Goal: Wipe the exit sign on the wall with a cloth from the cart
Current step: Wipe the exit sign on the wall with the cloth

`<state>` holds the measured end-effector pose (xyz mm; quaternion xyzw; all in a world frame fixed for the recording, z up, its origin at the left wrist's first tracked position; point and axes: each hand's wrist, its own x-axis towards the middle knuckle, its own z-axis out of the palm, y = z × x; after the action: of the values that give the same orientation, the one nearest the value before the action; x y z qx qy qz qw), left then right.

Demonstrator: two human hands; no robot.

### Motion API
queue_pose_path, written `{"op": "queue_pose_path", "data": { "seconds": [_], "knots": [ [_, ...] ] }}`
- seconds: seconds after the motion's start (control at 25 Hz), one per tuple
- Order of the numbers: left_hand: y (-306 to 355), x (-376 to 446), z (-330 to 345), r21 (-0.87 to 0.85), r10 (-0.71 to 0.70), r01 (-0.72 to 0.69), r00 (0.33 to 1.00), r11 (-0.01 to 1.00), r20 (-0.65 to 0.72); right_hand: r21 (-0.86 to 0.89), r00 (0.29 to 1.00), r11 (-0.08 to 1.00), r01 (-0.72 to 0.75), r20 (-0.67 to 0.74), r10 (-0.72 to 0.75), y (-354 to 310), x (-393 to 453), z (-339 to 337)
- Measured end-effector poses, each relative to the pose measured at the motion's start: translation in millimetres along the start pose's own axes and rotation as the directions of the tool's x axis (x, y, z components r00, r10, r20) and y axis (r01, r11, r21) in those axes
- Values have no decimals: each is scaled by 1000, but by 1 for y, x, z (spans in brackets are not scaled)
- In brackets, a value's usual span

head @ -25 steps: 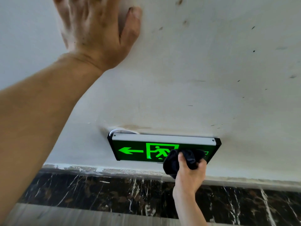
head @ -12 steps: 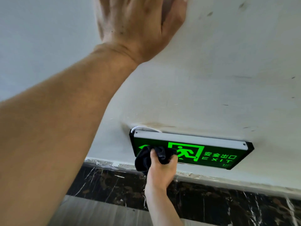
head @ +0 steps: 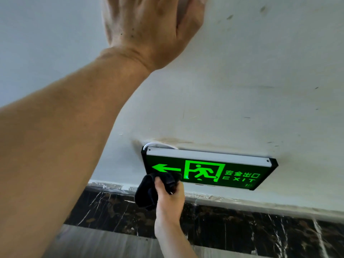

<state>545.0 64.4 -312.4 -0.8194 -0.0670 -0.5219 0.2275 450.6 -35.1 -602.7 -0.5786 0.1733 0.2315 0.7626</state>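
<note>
A black-framed exit sign [head: 223, 171] with a glowing green arrow, running figure and EXIT lettering is fixed low on the white wall [head: 251, 81]. My right hand [head: 170, 199] grips a bunched black cloth [head: 149, 190] and presses it against the sign's lower left corner, under the arrow. My left hand [head: 150, 28] lies flat against the wall high above the sign, fingers spread, with its fingertips cut off by the top edge of the view. My left forearm fills the left side of the view.
A dark marble skirting band [head: 242, 226] with white veins runs along the foot of the wall, with a grey floor [head: 102, 244] below it. A white cable [head: 160, 145] loops out above the sign's top left corner. The wall has scuffs and dark specks.
My right hand has swept the cloth leftward along the sign, from its right half to the lower left corner, uncovering the figure and lettering. The view has shifted; my left hand stays on the wall.
</note>
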Motion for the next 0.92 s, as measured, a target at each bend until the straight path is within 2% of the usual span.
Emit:
{"op": "queue_pose_path", "data": {
  "seconds": [0.04,0.08,0.12,0.2,0.28,0.4,0.64,0.72,0.84,0.92],
  "knots": [
    [4,0,3,-76,-55,40,977,996,-204,102,997,994,-51,-45,56,-3,3,-19],
    [3,-6,11,-88,-81,58,958,994,-276,193,988,976,-97,-97,118,-7,6,-39],
    [-5,-10,10,-94,-107,85,960,992,-260,267,973,955,-130,-153,175,-14,12,-61],
    [19,-7,7,-77,-107,98,988,992,-115,341,931,929,-144,-272,244,-31,25,-106],
    [11,-4,9,-73,-109,104,991,992,-72,372,897,923,-102,-368,247,-49,38,-147],
    [1,-4,11,-97,-154,152,988,984,-17,370,878,929,-22,-437,195,-69,53,-180],
    [5,-2,10,-129,-194,193,981,973,5,260,856,958,125,-516,28,-83,78,-172],
    [6,-4,16,-79,-214,215,977,973,27,245,853,960,137,-522,11,-79,81,-160],
    [-3,1,33,84,-268,256,940,963,213,237,874,960,148,-485,-15,-68,78,-139],
    [-8,3,37,133,-287,258,913,957,289,236,890,962,137,-456,-15,-58,74,-124]
  ]
}}
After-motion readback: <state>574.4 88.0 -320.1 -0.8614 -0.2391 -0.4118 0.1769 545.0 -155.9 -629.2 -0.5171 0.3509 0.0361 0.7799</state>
